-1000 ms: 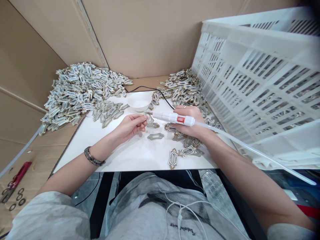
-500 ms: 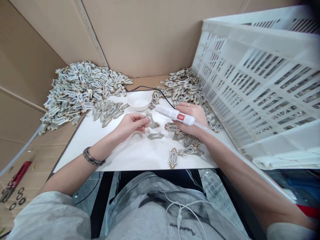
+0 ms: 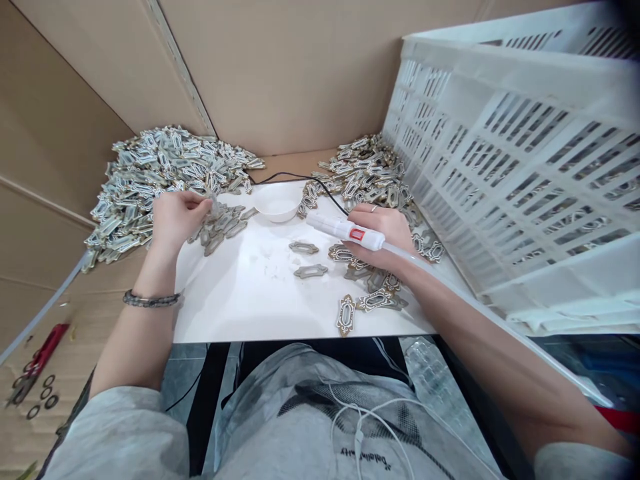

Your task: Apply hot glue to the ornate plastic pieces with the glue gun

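Note:
My left hand (image 3: 175,217) is over the left edge of the white board (image 3: 250,293), its fingers pinched on a small ornate metal plate (image 3: 214,203) beside the big pile of plates (image 3: 155,177). Resting on loose plates at the right, my right hand (image 3: 383,233) is closed round a white pen-shaped tool (image 3: 345,231) with a red switch and a clear hose trailing right. Two grey plates (image 3: 310,271) lie flat mid-board. A small white bowl (image 3: 276,203) sits at the board's far edge.
A second pile of plates (image 3: 367,173) lies at the back right beside a large white slatted crate (image 3: 510,160). Cardboard walls enclose the back and left. Red-handled scissors (image 3: 35,363) and dark rings lie on the cardboard at the lower left. A black cable runs past the bowl.
My left hand has moved from the board's middle to the left pile, carrying the plate. The right hand with the tool has barely shifted.

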### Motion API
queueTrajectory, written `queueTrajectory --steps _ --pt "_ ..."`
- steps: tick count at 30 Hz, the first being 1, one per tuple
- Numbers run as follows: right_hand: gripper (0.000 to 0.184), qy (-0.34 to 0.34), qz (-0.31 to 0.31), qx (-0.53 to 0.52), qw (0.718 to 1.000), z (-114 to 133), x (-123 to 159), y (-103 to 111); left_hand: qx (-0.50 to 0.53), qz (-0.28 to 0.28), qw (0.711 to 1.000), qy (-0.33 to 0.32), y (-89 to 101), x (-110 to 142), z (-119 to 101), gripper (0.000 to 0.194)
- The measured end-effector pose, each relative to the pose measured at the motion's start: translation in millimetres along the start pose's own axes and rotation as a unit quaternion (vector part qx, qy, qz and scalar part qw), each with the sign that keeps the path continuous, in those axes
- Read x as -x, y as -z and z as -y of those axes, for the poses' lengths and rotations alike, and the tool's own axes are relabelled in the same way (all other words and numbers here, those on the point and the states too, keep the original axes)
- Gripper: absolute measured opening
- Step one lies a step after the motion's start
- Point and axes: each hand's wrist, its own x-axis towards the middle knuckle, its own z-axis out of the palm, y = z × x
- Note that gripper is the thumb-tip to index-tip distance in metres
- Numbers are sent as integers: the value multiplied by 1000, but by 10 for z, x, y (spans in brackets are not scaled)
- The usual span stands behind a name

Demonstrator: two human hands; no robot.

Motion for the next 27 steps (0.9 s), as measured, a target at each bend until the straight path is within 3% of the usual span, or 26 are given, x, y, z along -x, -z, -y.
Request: queueTrajectory --steps 1,4,9,12,15,18,21,23,24,27 --pt "18 -2 2 1 1000 1 0 2 10 -14 1000 -6 7 -52 109 10" --pt "17 -2 9 3 1000 6 -1 13 78 34 996 -27 -2 -195 437 11" --pt "16 -6 17 11 1000 14 -3 32 49 110 992 32 34 -334 800 18" --pt "17 -9 24 9 1000 15 -4 38 5 81 997 -7 94 -367 901 26" --pt "20 -10 27 4 1000 13 -4 40 -32 -7 997 -71 140 -362 905 31" --pt "20 -11 25 7 1000 12 -3 38 -46 -111 984 -134 123 -291 747 26" --pt "19 -12 24 10 1000 9 -1 31 -51 -160 977 -131 2 -140 406 14" --pt "19 -11 23 9 1000 3 -1 22 -78 -119 983 -113 -130 0 119 20" --pt "19 -10 20 9 1000 -1 -1 16 -91 -73 985 -129 -203 80 -26 24" --pt "18 -9 7 12 1000 -12 -2 -3 -30 48 960 -273 -417 342 -406 28"
